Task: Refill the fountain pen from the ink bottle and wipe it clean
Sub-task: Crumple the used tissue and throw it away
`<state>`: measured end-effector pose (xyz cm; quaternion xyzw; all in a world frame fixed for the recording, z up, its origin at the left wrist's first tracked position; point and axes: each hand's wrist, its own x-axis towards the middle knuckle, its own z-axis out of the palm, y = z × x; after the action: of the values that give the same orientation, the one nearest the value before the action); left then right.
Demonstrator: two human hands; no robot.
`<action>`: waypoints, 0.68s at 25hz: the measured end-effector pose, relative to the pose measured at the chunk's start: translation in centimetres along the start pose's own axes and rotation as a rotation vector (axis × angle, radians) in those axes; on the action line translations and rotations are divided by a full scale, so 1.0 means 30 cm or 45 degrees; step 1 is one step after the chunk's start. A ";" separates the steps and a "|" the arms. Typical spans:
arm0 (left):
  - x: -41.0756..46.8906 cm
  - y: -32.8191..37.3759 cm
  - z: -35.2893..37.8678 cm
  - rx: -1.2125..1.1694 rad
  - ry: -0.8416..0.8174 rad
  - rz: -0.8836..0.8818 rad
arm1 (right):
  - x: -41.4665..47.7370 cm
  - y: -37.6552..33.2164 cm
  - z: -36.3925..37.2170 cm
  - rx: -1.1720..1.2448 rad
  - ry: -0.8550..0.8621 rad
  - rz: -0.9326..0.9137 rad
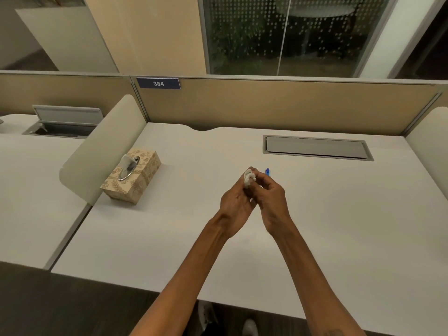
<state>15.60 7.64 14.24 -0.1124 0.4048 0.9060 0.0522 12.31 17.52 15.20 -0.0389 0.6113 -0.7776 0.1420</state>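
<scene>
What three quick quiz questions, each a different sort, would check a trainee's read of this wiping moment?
1. True or false: the tissue box stands on the person's right.
2. Multiple choice: the crumpled tissue is A) lying on the desk, B) held between both hands, C) inside the box.
3. Fill in: the object tip past the right hand is coloured ____.

Key: 1 false; it stands beside the left hand. 2 B. 3 blue, the pen tip.

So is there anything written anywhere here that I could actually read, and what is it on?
"384": white digits on the dark blue plate fixed to the top edge of the tan desk partition.
The tissue box carries only a leaf pattern, with no lettering visible.
Nothing else readable is in view.
</scene>
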 end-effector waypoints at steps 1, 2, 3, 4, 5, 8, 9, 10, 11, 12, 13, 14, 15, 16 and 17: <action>-0.013 -0.010 0.003 0.008 -0.002 0.009 | -0.009 -0.002 -0.007 0.007 -0.020 0.004; -0.031 -0.014 0.007 0.030 0.006 0.026 | -0.020 -0.004 -0.010 0.005 -0.048 0.009; -0.050 -0.011 0.010 0.063 0.015 0.043 | -0.028 -0.005 -0.010 -0.003 -0.077 0.012; -0.067 -0.005 0.007 0.101 0.020 0.061 | -0.035 -0.005 -0.008 -0.013 -0.103 0.013; -0.088 0.004 0.005 0.132 0.015 0.077 | -0.043 -0.007 -0.002 -0.022 -0.120 0.015; -0.159 0.065 -0.016 0.160 0.069 0.083 | -0.050 -0.009 0.033 -0.024 -0.172 0.026; -0.186 0.090 -0.033 0.156 0.109 0.078 | -0.051 -0.005 0.051 -0.023 -0.216 0.043; -0.217 0.111 -0.059 0.165 0.148 0.083 | -0.056 -0.002 0.076 -0.020 -0.263 0.066; -0.248 0.130 -0.087 0.178 0.192 0.097 | -0.065 0.000 0.107 -0.022 -0.312 0.078; -0.286 0.149 -0.121 0.175 0.243 0.122 | -0.078 0.006 0.147 -0.038 -0.369 0.081; -0.322 0.165 -0.155 0.156 0.293 0.141 | -0.092 0.017 0.186 -0.066 -0.420 0.074; -0.359 0.176 -0.189 0.131 0.343 0.157 | -0.109 0.030 0.227 -0.091 -0.464 0.067; -0.401 0.187 -0.225 0.112 0.394 0.171 | -0.129 0.046 0.270 -0.112 -0.502 0.061; -0.441 0.196 -0.260 0.101 0.448 0.182 | -0.149 0.064 0.312 -0.130 -0.534 0.056; -0.490 0.208 -0.299 0.098 0.507 0.195 | -0.173 0.087 0.358 -0.154 -0.571 0.047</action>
<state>30.13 -3.26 16.57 -0.2559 0.4489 0.8511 -0.0933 20.25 8.27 15.96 -0.2078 0.6105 -0.7087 0.2860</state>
